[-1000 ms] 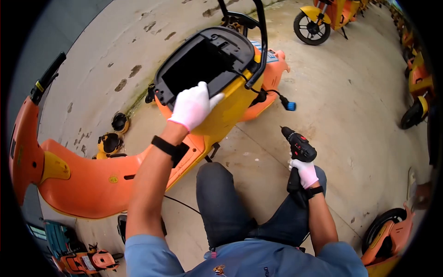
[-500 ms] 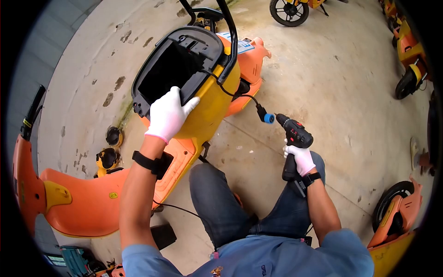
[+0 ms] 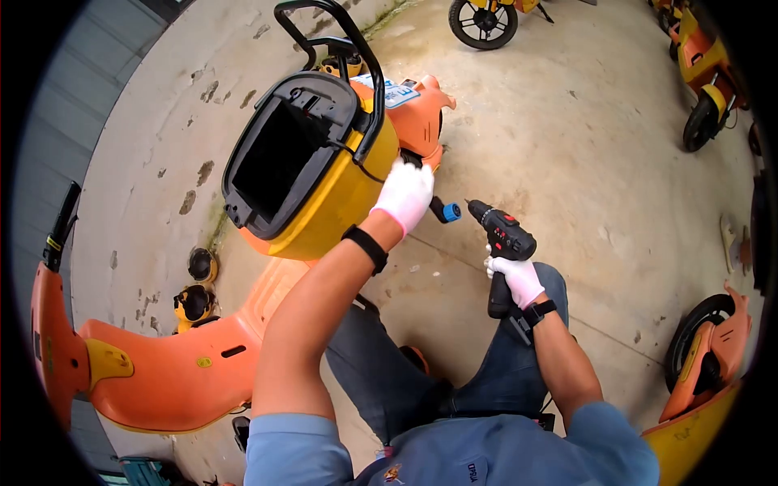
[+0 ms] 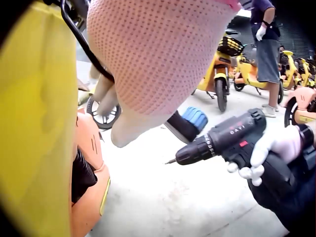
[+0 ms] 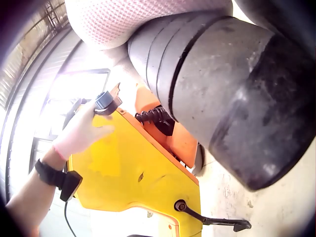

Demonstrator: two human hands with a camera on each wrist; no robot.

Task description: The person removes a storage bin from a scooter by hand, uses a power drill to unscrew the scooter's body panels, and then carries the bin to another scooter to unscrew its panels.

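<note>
My gloved left hand [image 3: 403, 194] grips a black cable [image 4: 86, 42] beside the yellow seat box [image 3: 324, 212] of an orange scooter. The cable's plug, with a blue end [image 3: 451, 212], sticks out past the fingers. My right hand [image 3: 517, 279], also gloved, holds a black cordless drill [image 3: 506, 235] by its handle above my thigh. A thin bit [image 4: 171, 161] points from the drill's chuck toward the plug, apart from it. The box's open top has a black rim [image 3: 235, 182] around a dark hollow. Part of the cable is hidden behind the left hand.
A black grab rail [image 3: 374, 73] rises behind the box. Scooters [image 3: 703, 61] stand along the right, and another lies near the lower right [image 3: 693, 356]. Yellow-black round parts [image 3: 194, 302] sit on the floor at left. A person [image 4: 266, 44] stands in the background.
My left hand has left the box's rim and moved right to the cable, which it now holds near the plug. The drill stays in my right hand, shifted slightly left in view.
</note>
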